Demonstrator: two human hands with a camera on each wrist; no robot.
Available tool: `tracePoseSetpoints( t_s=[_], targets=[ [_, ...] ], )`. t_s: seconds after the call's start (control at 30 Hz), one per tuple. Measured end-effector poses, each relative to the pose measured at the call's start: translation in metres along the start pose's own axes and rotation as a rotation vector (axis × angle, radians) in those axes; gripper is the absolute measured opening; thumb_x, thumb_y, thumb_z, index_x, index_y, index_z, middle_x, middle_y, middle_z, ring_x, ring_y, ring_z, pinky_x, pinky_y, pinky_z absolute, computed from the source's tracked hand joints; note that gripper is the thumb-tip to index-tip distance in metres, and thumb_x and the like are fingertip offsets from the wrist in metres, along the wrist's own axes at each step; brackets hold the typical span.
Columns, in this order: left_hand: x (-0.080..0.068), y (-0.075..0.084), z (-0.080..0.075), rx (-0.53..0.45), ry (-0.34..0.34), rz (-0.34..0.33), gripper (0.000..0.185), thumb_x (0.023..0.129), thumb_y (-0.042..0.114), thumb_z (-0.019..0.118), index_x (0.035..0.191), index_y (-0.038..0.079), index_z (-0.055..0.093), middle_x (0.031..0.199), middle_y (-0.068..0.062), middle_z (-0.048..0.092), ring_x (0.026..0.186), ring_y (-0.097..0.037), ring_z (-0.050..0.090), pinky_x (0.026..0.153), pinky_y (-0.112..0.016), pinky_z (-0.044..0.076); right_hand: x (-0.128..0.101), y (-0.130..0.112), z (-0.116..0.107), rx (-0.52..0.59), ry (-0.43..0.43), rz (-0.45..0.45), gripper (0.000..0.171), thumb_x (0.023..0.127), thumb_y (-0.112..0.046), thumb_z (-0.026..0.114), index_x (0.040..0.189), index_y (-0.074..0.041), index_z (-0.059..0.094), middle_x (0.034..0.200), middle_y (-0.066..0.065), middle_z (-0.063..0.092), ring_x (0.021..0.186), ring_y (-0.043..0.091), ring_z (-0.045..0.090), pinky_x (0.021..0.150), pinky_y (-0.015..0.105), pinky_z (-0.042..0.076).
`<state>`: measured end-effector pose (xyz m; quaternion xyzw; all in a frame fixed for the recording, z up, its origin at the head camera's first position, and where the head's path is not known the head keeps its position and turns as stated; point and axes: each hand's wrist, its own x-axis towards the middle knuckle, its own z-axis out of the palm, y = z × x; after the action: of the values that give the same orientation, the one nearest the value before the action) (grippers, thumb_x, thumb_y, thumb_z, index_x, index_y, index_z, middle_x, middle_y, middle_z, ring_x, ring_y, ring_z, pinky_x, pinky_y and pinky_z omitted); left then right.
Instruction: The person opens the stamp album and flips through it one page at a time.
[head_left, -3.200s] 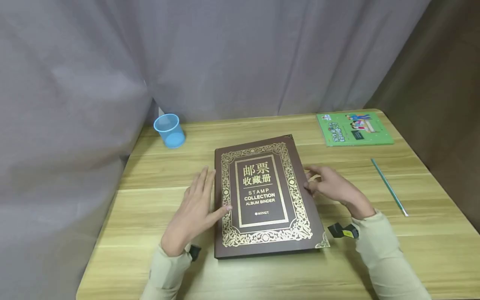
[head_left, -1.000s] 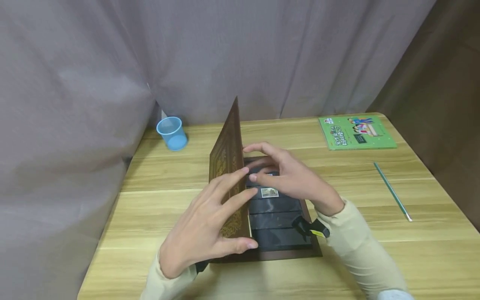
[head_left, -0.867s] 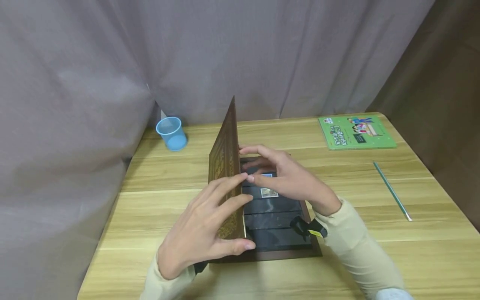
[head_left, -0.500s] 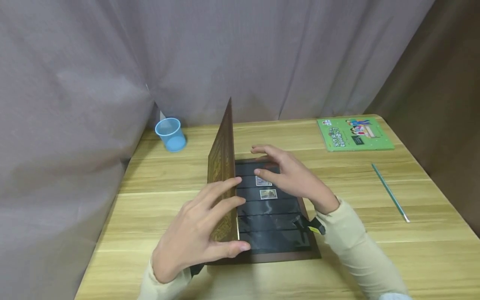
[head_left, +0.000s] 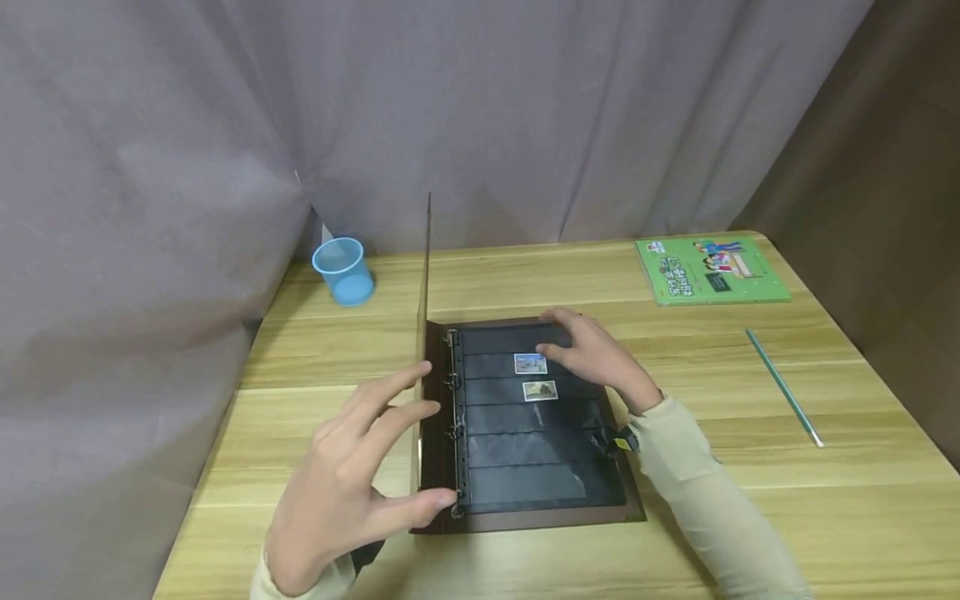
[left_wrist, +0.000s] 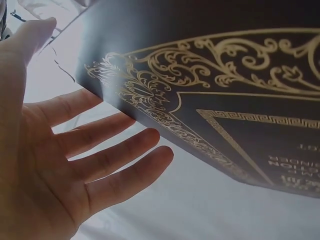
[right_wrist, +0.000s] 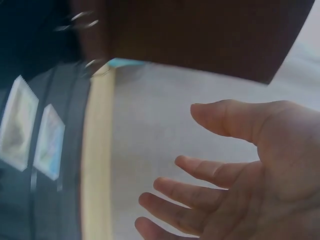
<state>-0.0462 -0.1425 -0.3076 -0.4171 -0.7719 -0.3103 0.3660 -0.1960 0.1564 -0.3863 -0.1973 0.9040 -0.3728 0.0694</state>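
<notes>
The stamp album (head_left: pixel 525 433) is lying mid-desk (head_left: pixel 750 500), its cover (head_left: pixel 424 333) stood upright and steadied by the left hand (head_left: pixel 352 483) (fingers straight, thumb at the near edge, nothing clenched). The right hand (head_left: pixel 592 354) is rested loosely on the black page right of the cover, just beside two stamps (head_left: pixel 534 377). Risk: the cover could be dropped back onto those fingers, since it's only propped.

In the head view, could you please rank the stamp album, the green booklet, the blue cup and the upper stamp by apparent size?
1. stamp album
2. green booklet, though it lies farther from the camera
3. blue cup
4. upper stamp
</notes>
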Motion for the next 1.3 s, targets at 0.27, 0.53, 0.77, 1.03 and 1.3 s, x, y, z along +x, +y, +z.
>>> tracePoseSetpoints(
  t_s=[0.27, 0.53, 0.77, 1.03, 1.3],
  targets=[
    [-0.01, -0.002, -0.012, 0.036, 0.06, -0.014, 0.055, 0.097, 0.049, 0.063, 0.105, -0.005, 0.067, 0.123, -0.023, 0.064, 0.099, -0.035, 0.067, 0.094, -0.029, 0.053, 0.011, 0.034, 0.011, -0.091, -0.039, 0.129, 0.062, 0.095, -0.015, 0.07, 0.145, 0.01, 0.043, 0.148, 0.031, 0.044, 0.136, 0.049, 0.041, 0.109, 0.062, 0.036],
    [-0.025, -0.002, -0.022, 0.092, 0.106, -0.087, 0.056, 0.096, 0.05, 0.063, 0.103, -0.005, 0.068, 0.122, -0.023, 0.067, 0.099, -0.031, 0.067, 0.097, -0.02, 0.048, 0.018, 0.053, 0.018, -0.24, -0.102, 0.189, 0.077, 0.091, -0.017, 0.076, 0.149, 0.013, 0.036, 0.157, 0.033, 0.027, 0.144, 0.05, 0.027, 0.116, 0.059, 0.026],
    [-0.034, -0.004, -0.032, 0.11, 0.148, -0.136, 0.056, 0.096, 0.047, 0.064, 0.101, -0.008, 0.067, 0.119, -0.026, 0.068, 0.103, -0.023, 0.066, 0.099, -0.017, 0.045, 0.021, 0.065, 0.022, -0.292, -0.175, 0.22, 0.091, 0.088, -0.027, 0.081, 0.152, 0.012, 0.03, 0.161, 0.034, 0.017, 0.148, 0.051, 0.017, 0.116, 0.062, 0.022],
    [-0.037, -0.005, -0.043, 0.161, 0.251, -0.154, 0.055, 0.097, 0.044, 0.065, 0.092, -0.011, 0.065, 0.109, -0.03, 0.069, 0.118, -0.006, 0.062, 0.096, -0.014, 0.045, 0.021, 0.074, 0.023, -0.305, -0.183, 0.238, 0.103, 0.083, -0.033, 0.085, 0.153, 0.014, 0.025, 0.16, 0.037, 0.011, 0.147, 0.053, 0.013, 0.115, 0.067, 0.018],
    [-0.048, -0.006, -0.052, 0.203, 0.317, -0.233, 0.057, 0.097, 0.045, 0.065, 0.091, -0.012, 0.065, 0.11, -0.028, 0.07, 0.118, -0.003, 0.061, 0.092, -0.01, 0.044, 0.024, 0.079, 0.024, -0.289, -0.176, 0.256, 0.104, 0.081, -0.033, 0.086, 0.153, 0.014, 0.026, 0.161, 0.036, 0.011, 0.148, 0.052, 0.013, 0.115, 0.067, 0.017]
  ],
)
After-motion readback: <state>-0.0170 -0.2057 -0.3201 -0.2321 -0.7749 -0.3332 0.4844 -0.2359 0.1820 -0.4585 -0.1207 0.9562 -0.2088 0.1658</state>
